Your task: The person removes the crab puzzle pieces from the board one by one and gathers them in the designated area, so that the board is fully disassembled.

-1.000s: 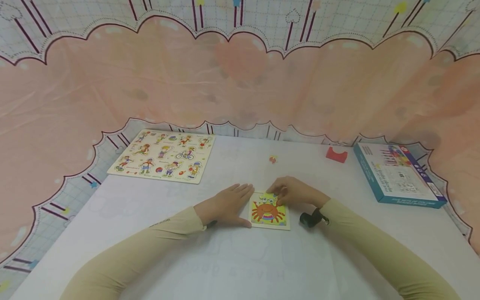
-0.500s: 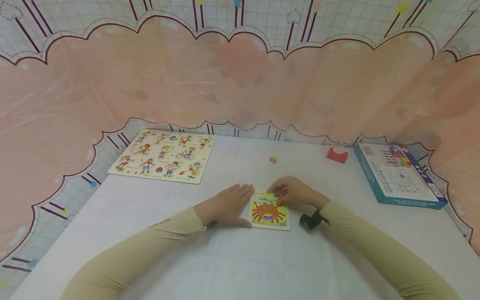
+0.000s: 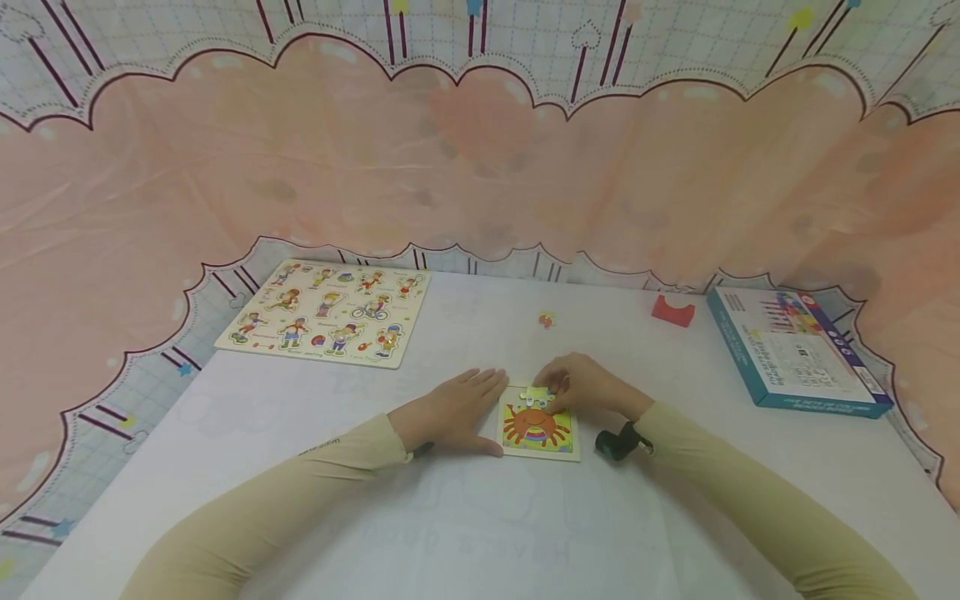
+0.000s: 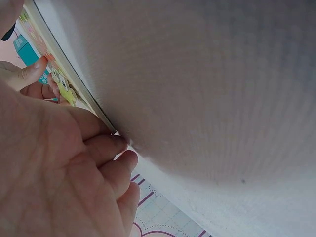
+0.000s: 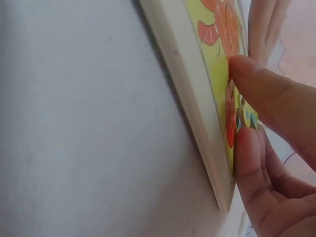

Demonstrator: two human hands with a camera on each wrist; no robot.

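A small square jigsaw puzzle with an orange crab on yellow lies in a pale wooden frame. My left hand rests along its left edge, fingers stretched out and thumb at the lower left corner. At the top of the picture my right hand pinches a yellow puzzle piece bearing the crab's eyes. That piece stands tilted out of the frame in the left wrist view. The right thumb lies over the crab picture.
Behind the puzzle lies a small loose piece. A larger wooden board of sports figures is at the back left. On the right are a red curved block and a teal-edged box. Patterned cloth hangs behind the white table.
The eye piece has shifted slightly and tilts more in my right hand, whose fingers and wrist have moved a little. My left hand stays where it was.
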